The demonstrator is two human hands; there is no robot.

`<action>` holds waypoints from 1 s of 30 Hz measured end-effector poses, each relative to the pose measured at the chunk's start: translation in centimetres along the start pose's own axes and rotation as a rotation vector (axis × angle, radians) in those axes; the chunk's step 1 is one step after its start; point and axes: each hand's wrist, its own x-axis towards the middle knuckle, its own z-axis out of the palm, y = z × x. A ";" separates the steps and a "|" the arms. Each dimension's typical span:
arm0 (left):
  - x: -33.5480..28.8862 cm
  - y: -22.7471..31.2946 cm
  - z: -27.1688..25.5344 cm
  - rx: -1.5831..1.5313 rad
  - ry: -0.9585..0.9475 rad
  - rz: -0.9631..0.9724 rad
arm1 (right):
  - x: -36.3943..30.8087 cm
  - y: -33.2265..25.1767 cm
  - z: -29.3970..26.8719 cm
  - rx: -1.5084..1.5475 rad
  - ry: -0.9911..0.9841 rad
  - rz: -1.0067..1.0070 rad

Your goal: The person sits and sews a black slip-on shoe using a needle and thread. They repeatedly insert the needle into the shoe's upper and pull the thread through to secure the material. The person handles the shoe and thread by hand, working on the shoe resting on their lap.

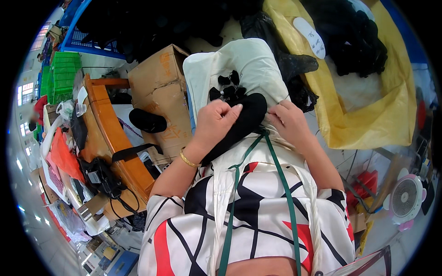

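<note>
Black fabric piece lies across your lap over the cream cloth. Your left hand pinches its upper edge, fingers curled; your right hand presses closed on the cloth beside it. Several small black scraps sit above.

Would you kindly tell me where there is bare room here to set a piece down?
The flat top of the brown cardboard box, left of the cream cloth-covered work surface, is partly bare beyond the black oval piece. The cloth itself is crowded: small black scraps, plus both hands, left hand and right hand, on a long black fabric piece.
</note>
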 end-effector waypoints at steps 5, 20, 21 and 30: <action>-0.2 -1.0 2.5 -0.228 -0.183 -0.092 | 0.3 -4.8 0.1 0.038 0.031 -0.258; -0.5 -3.1 0.6 -0.647 -0.270 -0.323 | 4.3 -3.3 2.7 -0.111 -0.127 -0.053; -0.6 -3.2 0.8 -0.620 -0.230 -0.294 | 4.4 -3.2 2.9 -0.153 -0.128 -0.076; -0.1 -3.3 1.1 -0.691 -0.258 -0.479 | 4.1 -3.2 4.4 0.167 -0.073 0.001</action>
